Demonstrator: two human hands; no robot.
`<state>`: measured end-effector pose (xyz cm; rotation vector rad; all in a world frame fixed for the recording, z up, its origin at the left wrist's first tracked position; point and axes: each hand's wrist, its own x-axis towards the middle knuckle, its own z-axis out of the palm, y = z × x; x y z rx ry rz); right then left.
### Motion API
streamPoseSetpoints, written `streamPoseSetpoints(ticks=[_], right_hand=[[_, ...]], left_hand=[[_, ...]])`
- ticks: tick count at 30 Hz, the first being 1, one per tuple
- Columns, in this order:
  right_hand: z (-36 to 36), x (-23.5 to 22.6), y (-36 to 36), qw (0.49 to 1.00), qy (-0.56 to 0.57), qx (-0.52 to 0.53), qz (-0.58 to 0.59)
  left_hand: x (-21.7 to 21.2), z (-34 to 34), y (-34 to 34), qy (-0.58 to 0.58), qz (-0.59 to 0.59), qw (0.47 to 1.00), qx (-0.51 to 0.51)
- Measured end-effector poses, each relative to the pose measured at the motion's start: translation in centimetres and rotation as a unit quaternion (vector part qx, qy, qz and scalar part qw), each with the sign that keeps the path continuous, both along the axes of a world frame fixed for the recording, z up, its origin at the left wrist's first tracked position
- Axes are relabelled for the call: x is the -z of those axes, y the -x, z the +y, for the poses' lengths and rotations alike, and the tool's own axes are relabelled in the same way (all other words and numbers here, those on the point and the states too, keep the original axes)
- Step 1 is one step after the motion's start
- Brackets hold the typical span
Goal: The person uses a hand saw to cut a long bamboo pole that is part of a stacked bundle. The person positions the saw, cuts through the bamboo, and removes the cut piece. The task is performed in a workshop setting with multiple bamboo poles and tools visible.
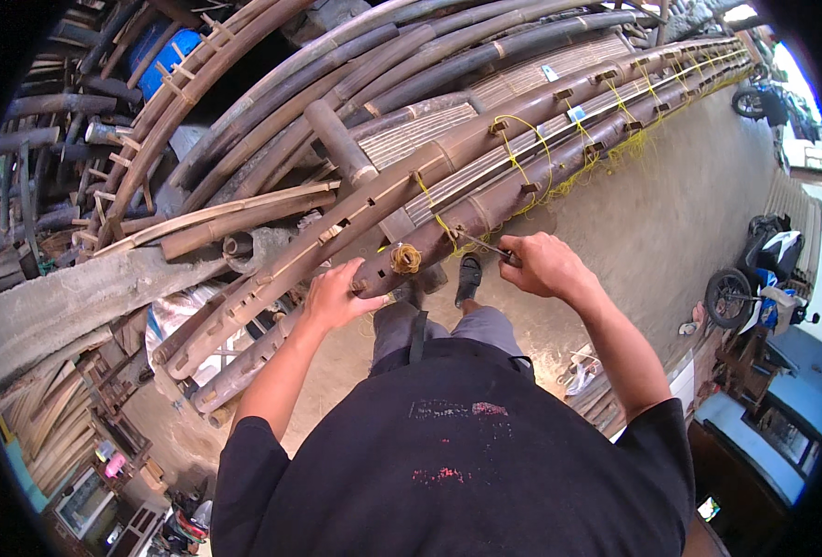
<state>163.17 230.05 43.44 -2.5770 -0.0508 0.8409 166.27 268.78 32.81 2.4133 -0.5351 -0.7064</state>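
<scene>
across the floor (671, 204) in front of our legs, we had the near bamboo pole (485, 211) slanting from lower left to upper right, slots cut along it. the far bamboo pole (392, 190) ran beside it, pale slats (471, 178) lay between, and yellow cord (634, 144) crossed the two and hung in a tangle below. our left hand (332, 297) rested over the near pole, thumb and fingers apart. our right hand (548, 265) was clamped on the handle of a slim tool (487, 246), its tip at a corded slot. a tan coil (405, 258) sat on the pole between our hands, in the way of any slide along it.

beyond, slatted panels (415, 130) and a stack of curved poles (522, 42) hemmed in the far side, with a blue container (174, 60) behind. at left, a concrete ledge (77, 297) and a white bag (174, 316) crowded the poles' ends. a motorcycle (754, 288) stood well apart at right, and one sandal (468, 274) showed just beneath the near pole.
</scene>
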Motion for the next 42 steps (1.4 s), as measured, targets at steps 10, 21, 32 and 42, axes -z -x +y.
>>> streamPoseSetpoints(ticks=[10,21,32,42], right_hand=[[-3.3,2.5,-3.1,0.985,0.061,-0.159,0.010],[-5.3,5.1,1.7,0.984,-0.105,0.021,-0.141],[2.8,4.1,6.0,0.940,-0.189,0.283,0.015],[7.1,4.0,6.9,0.905,-0.182,0.385,0.006]], left_hand=[[-0.9,-0.6,-0.1,-0.022,0.017,1.000,-0.010],[-0.6,-0.3,0.4,-0.017,-0.029,0.999,-0.023],[-0.9,-0.6,0.0,-0.021,0.003,0.999,-0.025],[-0.4,-0.2,-0.1,0.000,-0.006,1.000,-0.005]])
